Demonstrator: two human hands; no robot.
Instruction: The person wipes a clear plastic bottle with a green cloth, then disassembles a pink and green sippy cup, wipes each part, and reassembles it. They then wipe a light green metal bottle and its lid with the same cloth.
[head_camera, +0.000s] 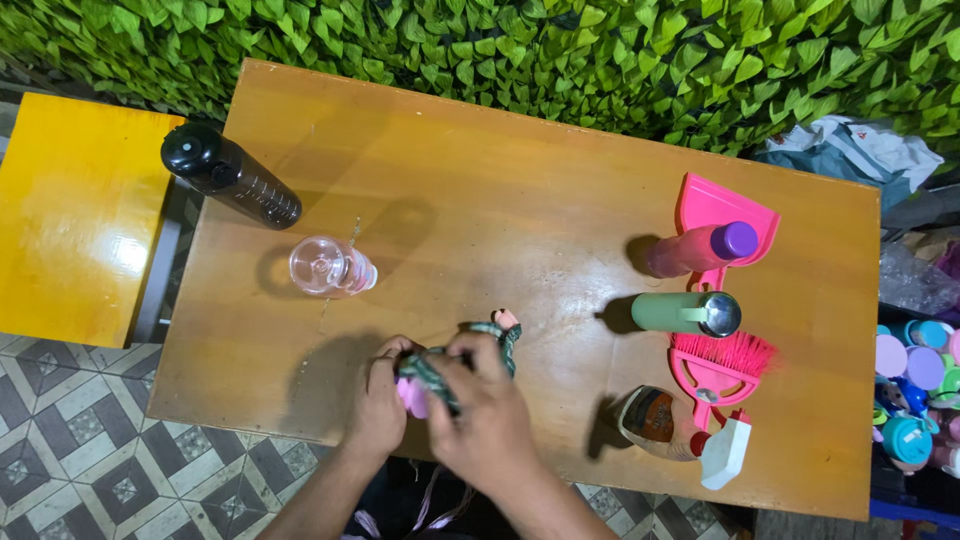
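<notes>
From the head camera, both hands worked at the tabletop's (480, 180) six o'clock edge. The left hand (378, 405) closed around a small pink item (411, 397), and the right hand (487, 412) gripped a green patterned cloth (505, 340) partly wrapped over it, so the wrapping looked unfinished. A clear bottle (330, 267) lay at eleven o'clock from them.

A home patio or terrace, it seems: a wooden table (480, 180) stands against a leafy green hedge wall (560, 50) on patterned floor tiles (70, 440), a yellow stool (70, 210) beside its left edge, bottles and a toy dustpan (715, 205) near its right edge.
</notes>
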